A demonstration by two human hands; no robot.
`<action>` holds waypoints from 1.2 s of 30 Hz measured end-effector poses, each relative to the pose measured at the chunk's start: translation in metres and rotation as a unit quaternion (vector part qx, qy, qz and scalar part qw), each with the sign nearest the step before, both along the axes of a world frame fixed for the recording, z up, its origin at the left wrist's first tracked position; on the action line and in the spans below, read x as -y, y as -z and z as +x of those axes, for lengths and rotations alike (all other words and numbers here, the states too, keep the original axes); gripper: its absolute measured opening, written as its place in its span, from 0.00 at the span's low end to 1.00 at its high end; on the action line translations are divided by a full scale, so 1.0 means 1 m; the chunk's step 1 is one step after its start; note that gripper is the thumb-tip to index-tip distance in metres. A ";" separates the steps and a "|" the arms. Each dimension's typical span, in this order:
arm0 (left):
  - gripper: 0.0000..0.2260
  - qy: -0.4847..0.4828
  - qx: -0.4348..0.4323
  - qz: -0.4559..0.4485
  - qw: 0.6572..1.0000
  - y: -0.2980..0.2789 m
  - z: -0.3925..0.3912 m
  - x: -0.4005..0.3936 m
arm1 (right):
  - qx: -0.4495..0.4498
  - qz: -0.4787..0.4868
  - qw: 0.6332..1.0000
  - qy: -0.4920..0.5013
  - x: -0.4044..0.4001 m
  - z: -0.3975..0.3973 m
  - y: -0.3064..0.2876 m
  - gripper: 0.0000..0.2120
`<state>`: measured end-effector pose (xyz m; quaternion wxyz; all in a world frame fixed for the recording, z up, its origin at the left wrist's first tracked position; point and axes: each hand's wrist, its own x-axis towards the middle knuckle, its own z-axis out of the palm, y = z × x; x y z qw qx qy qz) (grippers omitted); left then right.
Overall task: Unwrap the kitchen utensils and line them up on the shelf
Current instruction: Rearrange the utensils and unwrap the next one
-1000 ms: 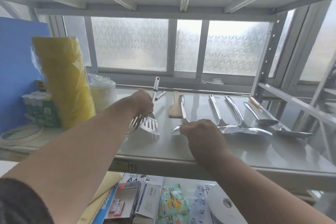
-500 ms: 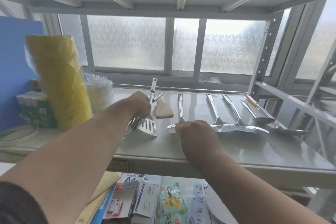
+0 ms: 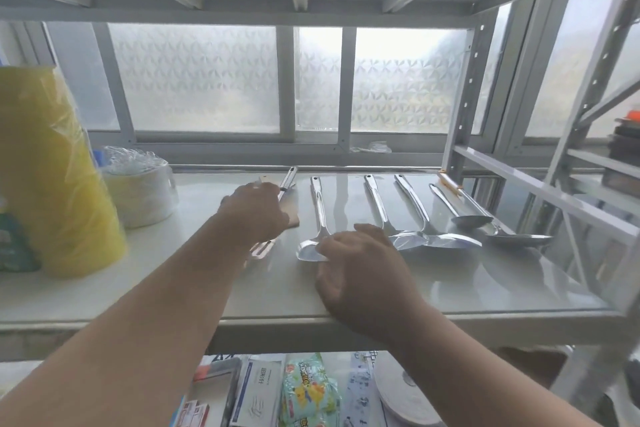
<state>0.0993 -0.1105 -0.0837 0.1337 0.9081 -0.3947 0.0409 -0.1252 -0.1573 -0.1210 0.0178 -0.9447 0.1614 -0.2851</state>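
on the shelf lie five steel ladles, a wooden spatula and a slotted turner. left hand grips the turner; right hand fingers touch one ladle, relaxed.

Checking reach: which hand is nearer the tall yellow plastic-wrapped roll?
Left. The left hand lies right of the yellow roll; the right hand is farther right.

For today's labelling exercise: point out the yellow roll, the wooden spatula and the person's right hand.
yellow roll (image 3: 55,184): head view, middle of wrapped side.
wooden spatula (image 3: 292,213): head view, visible blade edge.
right hand (image 3: 360,270): head view, back of hand.
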 end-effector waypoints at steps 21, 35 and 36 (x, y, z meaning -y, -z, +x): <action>0.24 0.258 0.157 -0.052 0.952 0.044 -0.048 -0.043 | 0.033 0.063 0.991 0.115 0.015 0.003 0.013 0.14; 0.18 0.242 0.150 -0.053 0.957 0.052 -0.050 -0.038 | 0.020 0.044 0.985 0.167 0.010 0.002 0.011 0.14; 0.18 0.241 0.148 -0.051 0.958 0.053 -0.049 -0.037 | 0.019 0.045 0.984 0.169 0.010 0.002 0.010 0.13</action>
